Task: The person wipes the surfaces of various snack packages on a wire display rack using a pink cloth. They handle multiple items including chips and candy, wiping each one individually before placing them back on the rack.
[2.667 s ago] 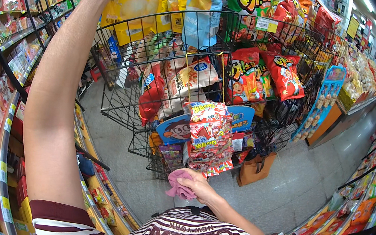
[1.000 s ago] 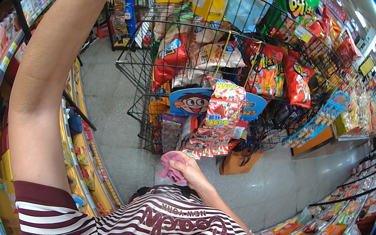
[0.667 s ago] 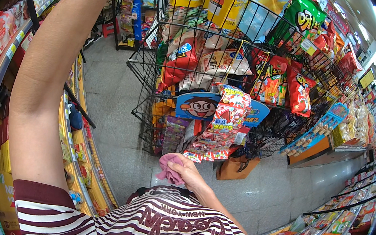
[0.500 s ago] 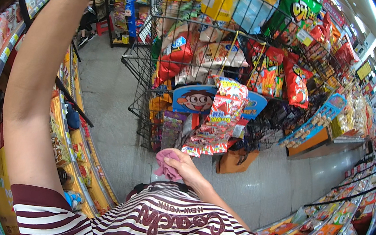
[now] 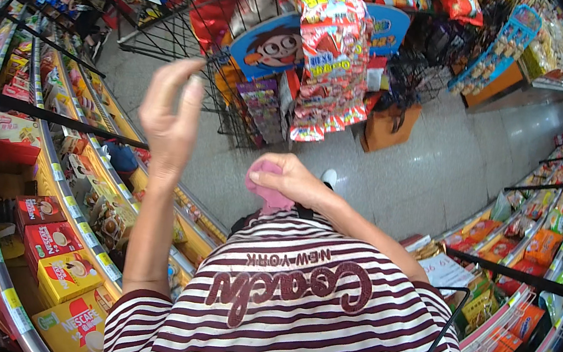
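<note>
My left hand (image 5: 171,114) is raised in front of the black wire rack. Its fingers are half bent, thumb apart from them, and nothing shows between them; it is slightly blurred. Close to my striped shirt (image 5: 296,279), my right hand (image 5: 292,177) grips a crumpled pink cloth (image 5: 270,192), with part of it hanging below the fingers. Just beyond that hand, a strip of red and white snack packets (image 5: 332,68) hangs over a blue sign with a cartoon face (image 5: 277,49) on the rack. Bagged snacks (image 5: 215,5) fill the wire basket (image 5: 164,37).
Shelves on the left hold boxes, among them a yellow box (image 5: 69,277) and a red box (image 5: 50,241). More shelves with orange packets (image 5: 505,351) curve along the right. A brown bag (image 5: 390,128) stands on the grey tiled floor (image 5: 425,175) beneath the rack.
My left arm has come down from high overhead to in front of the rack. My right hand still holds the cloth. The view has tilted and shifted, with the rack now higher up.
</note>
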`<state>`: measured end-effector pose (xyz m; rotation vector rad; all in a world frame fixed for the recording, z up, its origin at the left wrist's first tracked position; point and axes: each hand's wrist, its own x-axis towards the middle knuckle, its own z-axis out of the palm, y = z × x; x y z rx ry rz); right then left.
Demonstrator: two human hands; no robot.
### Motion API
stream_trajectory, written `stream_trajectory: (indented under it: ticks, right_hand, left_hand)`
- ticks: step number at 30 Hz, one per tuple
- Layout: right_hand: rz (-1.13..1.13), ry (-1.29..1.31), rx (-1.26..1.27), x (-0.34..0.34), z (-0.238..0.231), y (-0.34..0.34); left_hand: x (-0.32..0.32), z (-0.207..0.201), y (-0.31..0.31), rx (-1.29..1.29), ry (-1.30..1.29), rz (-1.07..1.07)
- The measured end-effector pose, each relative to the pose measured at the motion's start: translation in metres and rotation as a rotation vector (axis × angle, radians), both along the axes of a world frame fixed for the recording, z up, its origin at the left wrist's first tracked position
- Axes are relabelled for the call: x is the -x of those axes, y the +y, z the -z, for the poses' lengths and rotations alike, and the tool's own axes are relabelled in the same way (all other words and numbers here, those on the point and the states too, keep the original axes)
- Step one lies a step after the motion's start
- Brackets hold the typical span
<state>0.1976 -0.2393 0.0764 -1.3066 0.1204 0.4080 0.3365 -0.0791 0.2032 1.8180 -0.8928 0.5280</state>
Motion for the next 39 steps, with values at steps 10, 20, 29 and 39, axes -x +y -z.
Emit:
stream_trajectory:
  ticks: [10, 20, 29, 39]
  right_hand:
    - [0.075, -0.107, -0.025, 0.001, 0.017, -0.001]
    - [0.272, -0.104, -0.093, 0.006, 0.039, 0.0]
    - [0.468, 0.055, -0.224, 0.006, 0.043, -0.005]
    - [0.584, 0.064, -0.372, 0.009, 0.034, 0.012]
  left_hand:
    - [0.043, 0.135, 0.004, -0.553, 0.603, 0.198]
    - [0.056, 0.161, 0.001, -0.47, 0.597, 0.205]
    - [0.07, 0.137, -0.031, -0.216, 0.254, 0.076]
    - [0.117, 0.139, -0.073, -0.33, -0.004, 0.24]
